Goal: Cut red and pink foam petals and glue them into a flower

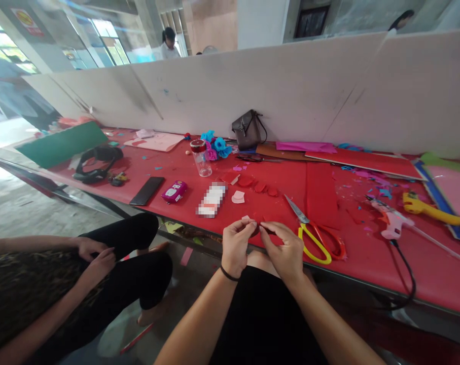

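My left hand and my right hand meet at the table's front edge, above my lap. Thumb and fingers of each are pinched together, fingertips almost touching. Whatever they pinch is small and dark against the red table, too small to make out. Just beyond them lie several cut red petal-shaped pieces in a row and a pale pink petal piece. Scissors with one yellow and one red handle rest half open beside my right hand. A blurred-out phone-like object is left of the petals.
A pink glue gun with its cord and a yellow tool lie at right. Behind stand a glass jar, blue and pink paper flowers and a dark bag. A co-worker's hands rest at left, near a black wallet.
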Motion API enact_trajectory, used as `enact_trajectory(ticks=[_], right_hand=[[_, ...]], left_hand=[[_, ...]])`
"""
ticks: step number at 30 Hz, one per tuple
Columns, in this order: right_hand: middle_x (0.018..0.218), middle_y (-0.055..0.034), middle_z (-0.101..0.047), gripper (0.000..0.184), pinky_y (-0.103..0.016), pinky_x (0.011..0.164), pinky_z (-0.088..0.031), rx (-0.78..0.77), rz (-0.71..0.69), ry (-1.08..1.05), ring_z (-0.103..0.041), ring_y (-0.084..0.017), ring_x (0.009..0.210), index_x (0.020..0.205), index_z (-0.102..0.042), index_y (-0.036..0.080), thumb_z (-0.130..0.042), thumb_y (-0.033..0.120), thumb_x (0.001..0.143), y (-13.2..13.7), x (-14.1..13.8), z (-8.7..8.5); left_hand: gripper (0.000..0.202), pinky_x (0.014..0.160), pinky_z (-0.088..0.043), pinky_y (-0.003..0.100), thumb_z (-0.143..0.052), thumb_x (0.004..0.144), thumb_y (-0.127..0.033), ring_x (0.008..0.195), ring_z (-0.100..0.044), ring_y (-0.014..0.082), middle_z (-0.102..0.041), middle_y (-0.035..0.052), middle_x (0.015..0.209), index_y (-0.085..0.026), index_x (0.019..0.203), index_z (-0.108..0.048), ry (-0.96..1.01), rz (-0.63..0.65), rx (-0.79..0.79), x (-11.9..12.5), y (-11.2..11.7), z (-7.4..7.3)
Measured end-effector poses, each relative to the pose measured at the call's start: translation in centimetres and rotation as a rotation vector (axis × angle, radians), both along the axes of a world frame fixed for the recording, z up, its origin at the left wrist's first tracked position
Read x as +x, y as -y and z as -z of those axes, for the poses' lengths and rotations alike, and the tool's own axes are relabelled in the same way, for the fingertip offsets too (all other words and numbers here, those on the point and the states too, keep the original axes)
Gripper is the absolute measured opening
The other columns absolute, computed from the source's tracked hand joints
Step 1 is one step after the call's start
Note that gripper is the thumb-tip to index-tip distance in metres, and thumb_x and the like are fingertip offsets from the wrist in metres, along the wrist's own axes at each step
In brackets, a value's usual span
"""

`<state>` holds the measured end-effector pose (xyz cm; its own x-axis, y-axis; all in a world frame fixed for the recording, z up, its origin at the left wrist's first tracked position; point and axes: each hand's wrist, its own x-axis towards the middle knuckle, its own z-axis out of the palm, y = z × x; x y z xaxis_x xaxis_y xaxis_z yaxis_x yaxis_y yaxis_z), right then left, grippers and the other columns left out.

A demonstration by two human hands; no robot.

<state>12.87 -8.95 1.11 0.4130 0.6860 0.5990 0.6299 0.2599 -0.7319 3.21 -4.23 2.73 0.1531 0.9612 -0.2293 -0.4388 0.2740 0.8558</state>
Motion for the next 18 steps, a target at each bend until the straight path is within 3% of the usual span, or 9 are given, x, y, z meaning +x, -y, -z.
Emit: enact_trajectory(ticks=[5,9,14,18], right_hand=[[0.079,-0.0059,-0.076,0.019,-0.032,0.068,-0.057,-0.163,0.003,-0.157,-0.070,-0.021,0.069,0.080,-0.074,0.021,-0.064,0.037,0.079,0.2,0.4,-0.7],[0.074,-0.0057,-0.076,0.020,-0.034,0.068,-0.056,-0.295,-0.049,-0.452,-0.070,-0.023,0.069,0.075,-0.074,0.020,-0.065,0.038,0.073,0.0,0.8,-0.9],[0.064,-0.0034,-0.073,0.021,-0.033,0.064,-0.055,-0.303,-0.117,-0.809,-0.067,-0.020,0.062,0.071,-0.074,0.018,-0.071,0.038,0.066,-0.4,0.9,-0.1],[0.068,-0.0032,-0.074,0.021,-0.034,0.067,-0.055,-0.286,-0.127,-0.823,-0.066,-0.020,0.067,0.074,-0.075,0.018,-0.070,0.039,0.069,-0.4,0.7,0.5]], left_hand=[[0.019,0.071,-0.049,0.027,-0.080,0.054,-0.027,0.064,-0.060,0.0125,-0.068,0.0040,0.066,-0.013,0.063,-0.072,-0.069,0.036,0.034,0.0,-0.2,0.4],[0.013,0.070,-0.046,0.025,-0.075,0.058,-0.025,0.063,-0.058,0.0118,-0.067,0.0022,0.063,-0.013,0.062,-0.071,-0.163,0.059,0.090,0.2,-0.2,0.4],[0.011,0.068,-0.044,0.023,-0.071,0.061,-0.024,0.061,-0.055,0.0096,-0.063,-0.0001,0.062,-0.014,0.062,-0.067,-0.164,0.086,0.101,0.2,0.0,0.6],[0.016,0.066,-0.044,0.023,-0.073,0.061,-0.027,0.062,-0.055,0.0100,-0.062,-0.0004,0.062,-0.014,0.063,-0.064,-0.126,0.060,0.107,0.4,0.2,0.5]])
